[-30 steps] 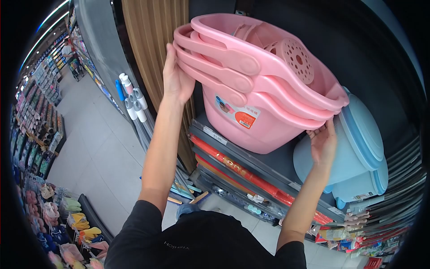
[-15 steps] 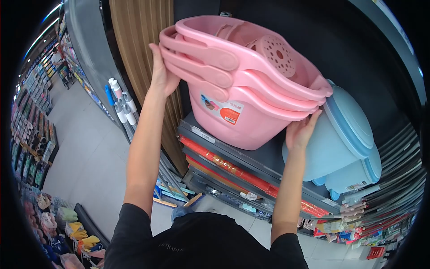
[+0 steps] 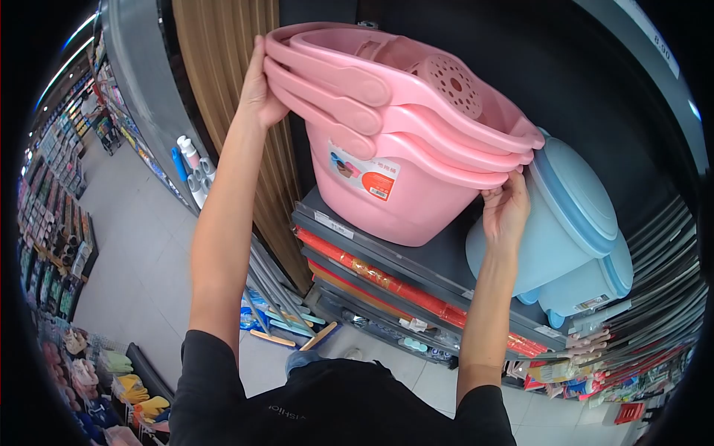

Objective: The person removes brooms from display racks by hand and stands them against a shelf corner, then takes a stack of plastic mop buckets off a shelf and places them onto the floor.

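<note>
A nested stack of pink mop buckets rests on the dark shelf, with a perforated wringer basket in the top one and a label on the front. At the left end, my left hand is closed around the stacked pink handles, thumb up on the outside; some fingers are hidden behind them. My right hand has its fingers curled under the rim at the stack's right end. Just behind that hand stand light blue lidded buckets.
Mops and brooms lean beside the wooden slat panel on the left. Below the buckets are shelves with red rolls. Grey poles hang at the right. Gloves hang at lower left, beside a tiled aisle.
My left hand has moved up along the handles, and their left ends sit slightly higher. The right hand's fingers have curled in closer at the rim. The stack stays in nearly the same place.
</note>
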`<state>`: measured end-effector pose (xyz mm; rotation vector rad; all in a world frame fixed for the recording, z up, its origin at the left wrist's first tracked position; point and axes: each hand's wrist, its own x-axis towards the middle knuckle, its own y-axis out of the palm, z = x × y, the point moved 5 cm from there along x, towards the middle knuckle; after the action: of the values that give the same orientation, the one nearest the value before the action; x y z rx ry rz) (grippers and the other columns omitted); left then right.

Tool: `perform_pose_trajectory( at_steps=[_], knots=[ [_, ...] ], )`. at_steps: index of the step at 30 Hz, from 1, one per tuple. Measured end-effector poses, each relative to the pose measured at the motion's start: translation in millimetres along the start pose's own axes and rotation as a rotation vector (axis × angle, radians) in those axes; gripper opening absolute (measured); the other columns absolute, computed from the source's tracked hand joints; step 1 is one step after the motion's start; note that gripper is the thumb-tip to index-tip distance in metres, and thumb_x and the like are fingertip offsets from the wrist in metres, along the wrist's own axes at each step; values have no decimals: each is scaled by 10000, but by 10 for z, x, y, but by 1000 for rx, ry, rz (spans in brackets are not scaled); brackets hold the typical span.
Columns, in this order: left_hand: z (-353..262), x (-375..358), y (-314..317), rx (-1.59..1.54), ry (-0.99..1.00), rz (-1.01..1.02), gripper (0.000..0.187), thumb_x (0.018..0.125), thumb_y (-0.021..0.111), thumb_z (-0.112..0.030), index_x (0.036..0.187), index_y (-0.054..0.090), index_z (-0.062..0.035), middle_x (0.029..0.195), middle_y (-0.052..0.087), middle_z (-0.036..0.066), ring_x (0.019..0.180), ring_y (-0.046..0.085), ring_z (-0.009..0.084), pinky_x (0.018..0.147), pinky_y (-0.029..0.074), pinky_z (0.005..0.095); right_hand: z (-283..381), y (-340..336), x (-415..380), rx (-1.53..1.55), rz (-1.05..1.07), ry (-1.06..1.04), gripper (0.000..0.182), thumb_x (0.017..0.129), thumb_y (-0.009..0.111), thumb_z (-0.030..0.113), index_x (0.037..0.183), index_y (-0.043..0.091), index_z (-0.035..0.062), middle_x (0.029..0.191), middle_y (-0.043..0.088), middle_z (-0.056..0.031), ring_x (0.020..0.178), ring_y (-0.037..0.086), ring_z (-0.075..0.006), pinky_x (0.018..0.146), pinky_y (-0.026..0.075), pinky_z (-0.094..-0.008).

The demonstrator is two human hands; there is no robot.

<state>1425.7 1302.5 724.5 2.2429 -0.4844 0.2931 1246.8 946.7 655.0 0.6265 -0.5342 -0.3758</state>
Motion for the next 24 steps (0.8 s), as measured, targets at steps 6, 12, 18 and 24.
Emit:
perform_pose_trajectory(
  at_steps=[6,12,18,24],
  knots=[
    [-29,-25,5,-52,50,-54,680,811,572,-603,1259,494,-98,1269,516,124,1180,473,282,1016,386,459,-55,58,101,31,-64,-136,66,895,546,89,868,544,29,598,512,-4,461,475,-88,438,435,-222],
    [-231,-121,-3,-76,178,-46,673,814,564,-608,1249,505,-97,1251,528,126,1152,495,277,1000,410,446,98,350,49,9,-49,-296,49,892,548,80,869,552,37,601,508,12,451,418,-54,424,341,-182],
    [-574,-364,274,-58,249,-20,702,813,552,-633,1255,500,-89,1242,530,117,1155,489,262,992,408,434,419,567,-137,-2,34,-343,106,917,524,124,905,581,35,672,525,27,504,405,-39,446,318,-179],
    [-772,-798,561,8,259,-30,733,825,523,-642,1259,489,-53,1260,518,126,1164,479,269,1007,384,441,780,749,-570,49,-53,-336,219,907,540,115,691,503,105,542,431,53,464,381,-35,427,317,-181]
  ],
)
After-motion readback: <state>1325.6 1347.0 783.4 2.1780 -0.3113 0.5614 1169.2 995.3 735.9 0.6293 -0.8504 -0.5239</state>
